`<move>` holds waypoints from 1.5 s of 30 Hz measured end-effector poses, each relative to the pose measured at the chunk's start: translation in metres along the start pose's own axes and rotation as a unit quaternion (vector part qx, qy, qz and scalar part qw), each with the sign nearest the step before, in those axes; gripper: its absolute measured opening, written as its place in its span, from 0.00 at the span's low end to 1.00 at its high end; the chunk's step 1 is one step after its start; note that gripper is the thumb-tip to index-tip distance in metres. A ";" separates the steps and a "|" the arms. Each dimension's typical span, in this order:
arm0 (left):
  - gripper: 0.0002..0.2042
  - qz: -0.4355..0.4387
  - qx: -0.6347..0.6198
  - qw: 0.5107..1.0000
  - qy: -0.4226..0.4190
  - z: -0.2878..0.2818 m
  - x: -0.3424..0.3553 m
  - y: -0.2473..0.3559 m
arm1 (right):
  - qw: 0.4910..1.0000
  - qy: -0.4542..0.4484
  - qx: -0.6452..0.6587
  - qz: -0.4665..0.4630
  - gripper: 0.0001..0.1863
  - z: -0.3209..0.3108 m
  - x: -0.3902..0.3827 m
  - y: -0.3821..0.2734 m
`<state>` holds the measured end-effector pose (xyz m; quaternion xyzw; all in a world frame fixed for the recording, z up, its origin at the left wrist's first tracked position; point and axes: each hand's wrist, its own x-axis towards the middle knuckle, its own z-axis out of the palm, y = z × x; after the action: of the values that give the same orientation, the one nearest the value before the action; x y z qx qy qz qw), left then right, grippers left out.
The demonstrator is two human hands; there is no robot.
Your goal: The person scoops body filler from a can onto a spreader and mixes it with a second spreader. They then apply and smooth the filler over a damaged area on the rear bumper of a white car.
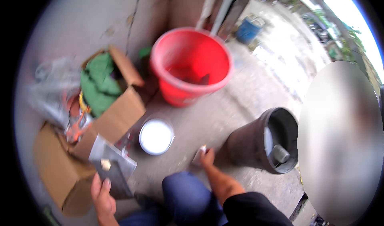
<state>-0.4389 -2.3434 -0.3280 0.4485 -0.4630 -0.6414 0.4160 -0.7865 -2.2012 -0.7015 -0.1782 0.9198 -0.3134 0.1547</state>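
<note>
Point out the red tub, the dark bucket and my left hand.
Red tub (178, 94): head view, on its outer wall.
Dark bucket (248, 145): head view, on its outer side.
Left hand (103, 197): head view, mid-hand.

Right hand (207, 158) between box (114, 116) and bucket (248, 144), before the tub (178, 93).

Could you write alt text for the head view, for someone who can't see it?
A person's left hand holds a dark flat piece, and the right hand holds a small, blurred pale item. Around them are an open box with green cloth, a red tub, a white disc and a dark bucket.
</note>
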 end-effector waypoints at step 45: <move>0.16 0.114 0.221 0.966 0.064 0.037 0.022 0.003 | 0.599 -0.556 0.576 -0.024 0.14 -0.147 -0.133 -0.359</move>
<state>-0.4793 -2.3569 -0.3235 0.5139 -0.6137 -0.4411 0.4059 -0.6438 -2.3335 -0.3402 -0.2143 0.2801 -0.6217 0.6994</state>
